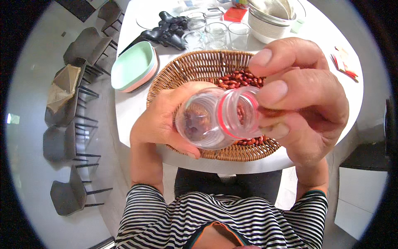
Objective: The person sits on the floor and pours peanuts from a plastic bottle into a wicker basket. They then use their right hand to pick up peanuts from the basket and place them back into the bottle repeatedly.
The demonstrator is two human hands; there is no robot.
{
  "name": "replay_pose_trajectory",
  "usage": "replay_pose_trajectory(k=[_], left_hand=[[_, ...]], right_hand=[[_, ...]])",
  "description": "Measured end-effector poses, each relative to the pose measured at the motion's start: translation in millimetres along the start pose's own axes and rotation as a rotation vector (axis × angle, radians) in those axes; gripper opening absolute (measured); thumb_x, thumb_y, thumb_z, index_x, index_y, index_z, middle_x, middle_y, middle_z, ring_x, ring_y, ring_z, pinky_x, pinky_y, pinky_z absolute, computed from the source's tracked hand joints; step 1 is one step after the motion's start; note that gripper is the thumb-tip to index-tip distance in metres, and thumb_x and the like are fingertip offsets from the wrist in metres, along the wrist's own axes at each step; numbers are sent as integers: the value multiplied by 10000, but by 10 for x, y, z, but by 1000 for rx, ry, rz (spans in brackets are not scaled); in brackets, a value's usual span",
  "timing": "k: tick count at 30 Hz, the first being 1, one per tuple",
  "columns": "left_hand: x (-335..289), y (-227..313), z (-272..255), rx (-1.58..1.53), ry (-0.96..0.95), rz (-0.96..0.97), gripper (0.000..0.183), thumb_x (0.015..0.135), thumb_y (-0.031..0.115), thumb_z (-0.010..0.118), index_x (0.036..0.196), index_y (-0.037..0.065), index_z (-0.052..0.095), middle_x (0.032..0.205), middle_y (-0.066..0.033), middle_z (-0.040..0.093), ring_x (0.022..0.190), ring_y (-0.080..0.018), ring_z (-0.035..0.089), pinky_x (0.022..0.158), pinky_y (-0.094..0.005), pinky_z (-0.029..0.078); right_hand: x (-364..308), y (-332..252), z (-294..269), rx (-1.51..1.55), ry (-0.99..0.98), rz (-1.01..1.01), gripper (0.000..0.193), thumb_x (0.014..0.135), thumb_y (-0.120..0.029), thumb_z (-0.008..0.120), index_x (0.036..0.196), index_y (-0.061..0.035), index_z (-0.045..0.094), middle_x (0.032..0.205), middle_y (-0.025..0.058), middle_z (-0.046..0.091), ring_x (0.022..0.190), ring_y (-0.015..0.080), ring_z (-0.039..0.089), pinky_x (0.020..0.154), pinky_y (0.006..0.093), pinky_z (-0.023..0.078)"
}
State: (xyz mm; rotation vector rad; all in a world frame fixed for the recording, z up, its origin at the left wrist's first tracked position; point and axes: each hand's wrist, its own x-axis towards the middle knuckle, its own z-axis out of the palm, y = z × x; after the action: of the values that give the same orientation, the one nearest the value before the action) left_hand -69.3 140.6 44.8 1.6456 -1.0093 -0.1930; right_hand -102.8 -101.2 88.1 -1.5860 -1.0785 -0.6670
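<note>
My left hand (pixel 161 116) is wrapped around a clear plastic bottle (pixel 201 120), tilted so its open mouth points to the right. A red ring (pixel 222 114) circles the bottle's neck. At the mouth, my right hand (pixel 302 99) is closed in a pinch, fingertips by the rim. Something reddish-brown shows between those fingers, too hidden to name. Under both hands sits an oval brown wicker basket (pixel 178 72) with glossy dark red beans (pixel 238 79) in it. A few dark shapes show through the bottle's wall; I cannot tell whether they lie inside.
Left of the basket are stacked green and pink trays (pixel 134 66). Behind it stand black game controllers (pixel 168 31), several clear glasses (pixel 216 35), a red packet (pixel 235 14) and stacked bowls with a strainer (pixel 269 23). Red-and-white papers (pixel 344 62) lie at right. Grey chairs (pixel 60 143) line the left.
</note>
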Motion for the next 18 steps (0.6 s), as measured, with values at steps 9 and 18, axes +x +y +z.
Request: replay_pose_trajectory(k=[9,18], left_hand=[[5,82,-9,19,2,-74,981,414,401,886,1219,-2,495,1100,-114,611,977,-208,612,855,-315,464],[-70,3,12,-102,45,-91,1036,396,415,894,1231,-26,469,1109,-125,612,999,-205,607,869,-311,459]], right_hand=[[-15,-14,-29,-156,83,-12,202,861,-187,553,886,0,627,904,147,587,846,199,558,783,302,444],[-100,295,-12,-660,-563,361,117,699,-168,627,716,-54,645,749,123,625,694,302,619,645,402,503]])
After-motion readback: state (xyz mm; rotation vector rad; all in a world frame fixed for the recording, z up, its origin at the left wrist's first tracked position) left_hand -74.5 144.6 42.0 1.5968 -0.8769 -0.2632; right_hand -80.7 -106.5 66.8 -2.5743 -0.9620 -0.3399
